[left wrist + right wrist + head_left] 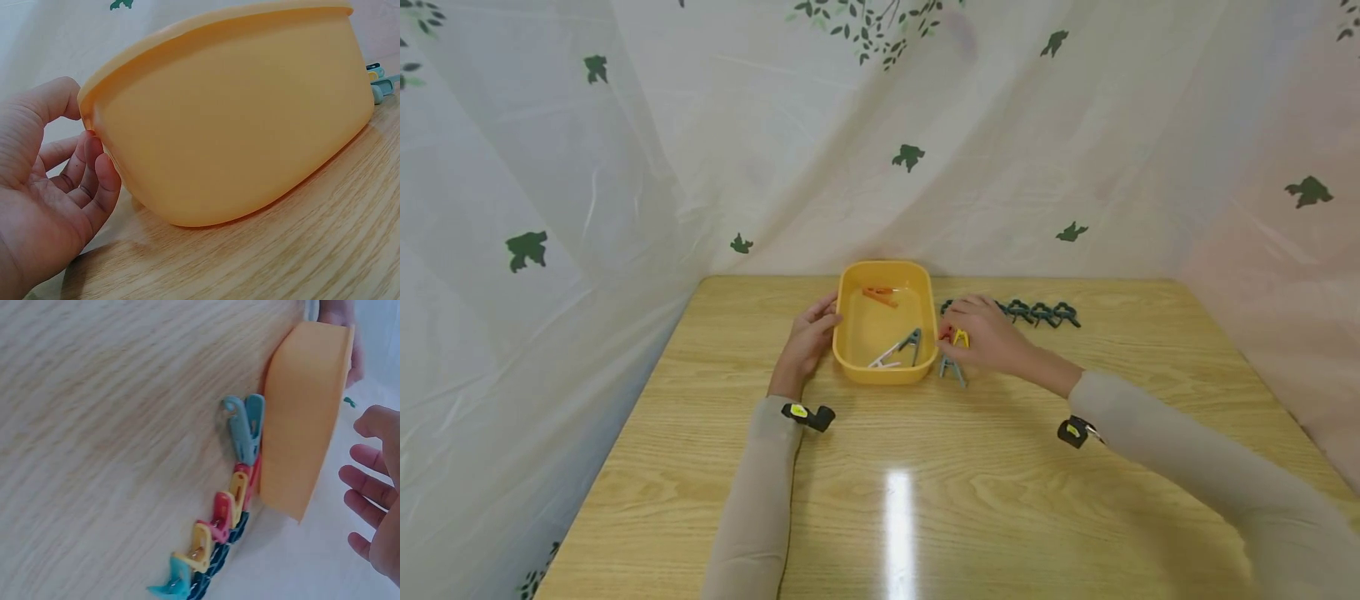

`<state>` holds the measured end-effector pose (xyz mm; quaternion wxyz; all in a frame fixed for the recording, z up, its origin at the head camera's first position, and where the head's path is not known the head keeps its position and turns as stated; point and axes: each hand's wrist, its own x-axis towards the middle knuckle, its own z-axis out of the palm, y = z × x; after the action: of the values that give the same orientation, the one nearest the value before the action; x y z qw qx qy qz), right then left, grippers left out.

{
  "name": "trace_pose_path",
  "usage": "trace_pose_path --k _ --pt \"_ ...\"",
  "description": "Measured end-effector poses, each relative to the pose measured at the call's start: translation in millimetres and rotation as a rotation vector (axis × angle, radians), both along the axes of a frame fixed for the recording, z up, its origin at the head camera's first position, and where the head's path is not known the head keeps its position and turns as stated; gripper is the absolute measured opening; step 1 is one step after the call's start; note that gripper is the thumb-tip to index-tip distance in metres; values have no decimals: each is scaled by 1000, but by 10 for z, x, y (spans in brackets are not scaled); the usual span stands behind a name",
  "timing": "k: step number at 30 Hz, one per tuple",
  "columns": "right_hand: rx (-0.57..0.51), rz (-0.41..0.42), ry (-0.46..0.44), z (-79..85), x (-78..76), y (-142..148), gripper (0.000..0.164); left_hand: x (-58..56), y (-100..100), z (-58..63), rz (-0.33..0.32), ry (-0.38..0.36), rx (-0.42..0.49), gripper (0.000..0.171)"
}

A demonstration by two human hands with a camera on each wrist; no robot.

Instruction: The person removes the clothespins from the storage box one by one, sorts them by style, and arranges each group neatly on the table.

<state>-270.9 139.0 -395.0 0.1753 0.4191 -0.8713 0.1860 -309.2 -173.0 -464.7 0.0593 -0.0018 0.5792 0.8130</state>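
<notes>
A yellow plastic tub (886, 376) stands at the far middle of the table. My left hand (808, 337) grips its left side, thumb at the rim and fingers bent against the outer wall in the left wrist view. Inside lie an orange clothespin (880, 297), a white clothespin (885, 363) and a grey-blue clothespin (912, 339). My right hand (985, 335) hovers by the tub's right wall, fingers loosely bent and holding nothing in the right wrist view. Below it are a grey-blue clothespin (245, 428), a yellow clothespin (238, 495) and a red clothespin (220, 515).
A row of dark green clips (1042, 313) runs rightward along the back of the table (1000, 500). Near it in the right wrist view are another yellow clothespin (199, 547) and a teal one (177, 581). A pale patterned curtain (820, 167) hangs behind.
</notes>
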Motion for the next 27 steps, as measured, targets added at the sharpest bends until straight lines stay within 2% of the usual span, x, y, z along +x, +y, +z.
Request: trace_pose_path --k 4,9,16,23,27 --pt "63 -35 -37 75 -44 -118 20 -1 -9 2 1 1 14 51" --pt "161 -60 -131 129 -123 -265 30 -1 -6 -5 1 8 24 51" --pt "269 -39 -281 104 -279 -428 37 0 -6 -20 6 7 25 51" --pt "374 5 -333 50 -428 -518 39 -2 -3 -23 8 9 29 51" --pt "435 -7 -346 17 -496 -549 41 2 1 -7 13 3 32 52"
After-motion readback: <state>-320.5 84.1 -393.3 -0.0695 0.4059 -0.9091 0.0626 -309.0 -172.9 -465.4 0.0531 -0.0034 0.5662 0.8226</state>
